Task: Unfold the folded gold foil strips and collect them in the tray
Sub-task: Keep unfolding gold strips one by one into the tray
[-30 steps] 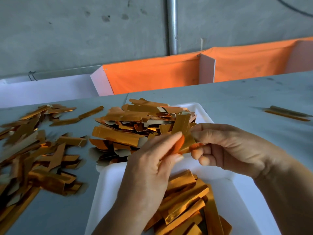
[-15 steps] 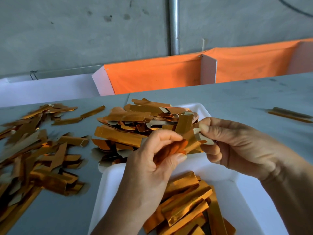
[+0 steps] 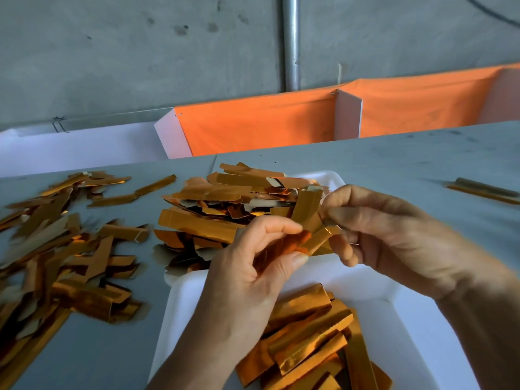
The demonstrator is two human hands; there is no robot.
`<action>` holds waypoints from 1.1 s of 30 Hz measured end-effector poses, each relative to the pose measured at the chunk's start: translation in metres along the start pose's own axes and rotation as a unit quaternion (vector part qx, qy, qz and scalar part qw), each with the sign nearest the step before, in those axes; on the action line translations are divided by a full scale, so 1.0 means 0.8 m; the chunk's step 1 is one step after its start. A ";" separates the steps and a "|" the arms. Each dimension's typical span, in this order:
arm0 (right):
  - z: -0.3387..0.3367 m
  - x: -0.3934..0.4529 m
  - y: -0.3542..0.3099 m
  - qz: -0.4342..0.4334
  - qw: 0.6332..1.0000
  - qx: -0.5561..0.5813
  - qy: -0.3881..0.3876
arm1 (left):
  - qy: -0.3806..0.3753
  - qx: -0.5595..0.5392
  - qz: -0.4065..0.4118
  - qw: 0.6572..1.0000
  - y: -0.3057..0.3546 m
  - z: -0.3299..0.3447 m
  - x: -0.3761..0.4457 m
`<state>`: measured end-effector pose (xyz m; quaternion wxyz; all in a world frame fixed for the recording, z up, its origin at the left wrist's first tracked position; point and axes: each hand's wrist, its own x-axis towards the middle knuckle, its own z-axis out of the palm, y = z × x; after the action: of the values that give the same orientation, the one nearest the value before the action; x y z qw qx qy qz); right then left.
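Pinching one folded foil strip [image 3: 312, 237] between them, left hand [image 3: 253, 277] and right hand [image 3: 394, 237] fingers grip it above the white tray [image 3: 405, 327]; strip piles behind [image 3: 225, 209] and left on the table [image 3: 394, 164].

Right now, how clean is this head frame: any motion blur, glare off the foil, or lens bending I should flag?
Head view: the right hand and the loose strips on the table at far left are smeared by motion; the left hand is sharper. The strips in the near tray throw bright orange glints without washing out. The wide lens tilts the table edge. Lighting is dim and soft.
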<state>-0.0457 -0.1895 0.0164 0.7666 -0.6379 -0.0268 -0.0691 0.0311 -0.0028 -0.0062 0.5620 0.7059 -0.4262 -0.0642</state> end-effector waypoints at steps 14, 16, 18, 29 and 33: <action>0.002 -0.001 0.000 0.030 0.990 -0.139 0.010 | -0.012 0.103 0.031 0.994 0.003 0.000 -0.004; 0.000 -0.002 0.000 0.040 0.992 -0.116 0.011 | -0.008 0.122 0.035 0.992 0.004 0.000 -0.005; -0.003 -0.003 -0.002 0.050 0.998 -0.028 -0.002 | 0.000 0.119 0.035 0.992 0.004 -0.001 -0.005; -0.007 -0.003 -0.001 0.102 0.992 0.077 -0.012 | 0.003 0.122 0.031 0.992 0.005 -0.001 -0.004; -0.003 -0.002 -0.002 0.126 0.991 0.032 -0.002 | -0.003 0.136 0.038 0.990 0.004 0.002 -0.004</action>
<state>-0.0474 -0.1921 0.0170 0.7891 -0.6114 0.0503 0.0304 0.0268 -0.0016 -0.0054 0.4611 0.7591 -0.4593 0.0136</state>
